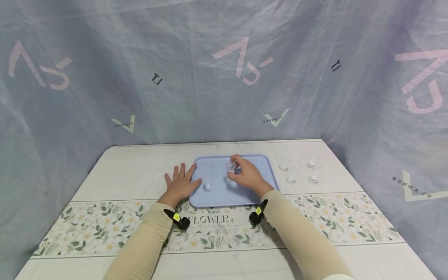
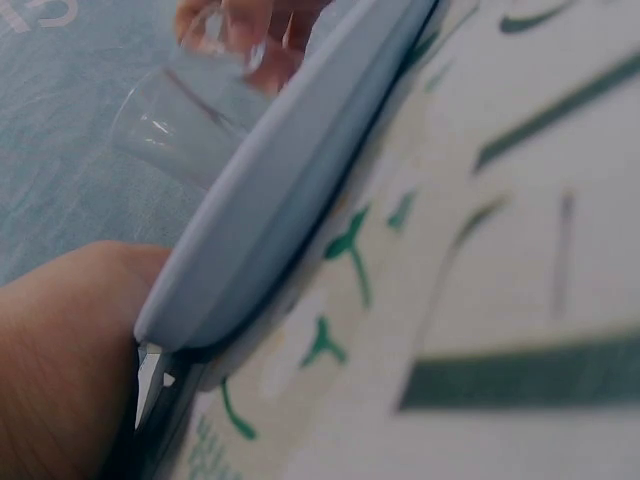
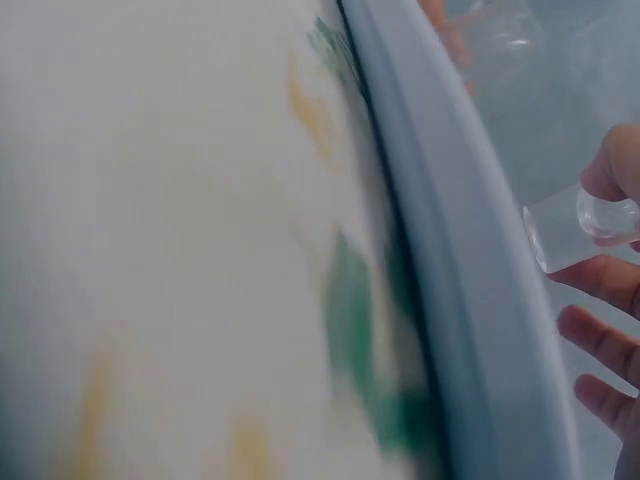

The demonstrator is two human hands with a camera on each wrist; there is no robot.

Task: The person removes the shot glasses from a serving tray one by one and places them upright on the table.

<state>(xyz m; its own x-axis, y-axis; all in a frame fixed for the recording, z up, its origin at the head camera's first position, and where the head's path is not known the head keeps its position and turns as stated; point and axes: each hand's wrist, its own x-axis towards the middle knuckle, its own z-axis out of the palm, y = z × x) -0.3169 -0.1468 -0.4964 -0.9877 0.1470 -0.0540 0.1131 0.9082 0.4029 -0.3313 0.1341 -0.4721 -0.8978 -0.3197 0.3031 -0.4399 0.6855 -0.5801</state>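
Note:
A light blue tray lies on the table. My right hand is over its middle and pinches a small clear glass between thumb and fingers. In the right wrist view that glass is tilted, with the other fingers spread apart below it. A second clear glass stands on the tray's left part, between the hands. My left hand rests with fingers spread at the tray's left edge, its thumb reaching over the rim. The left wrist view shows the second glass beyond the rim.
Several more clear glasses, among them a back one and a front one, stand on the table right of the tray. A flowered band crosses the white tablecloth in front. Grey cloth hangs behind and on both sides.

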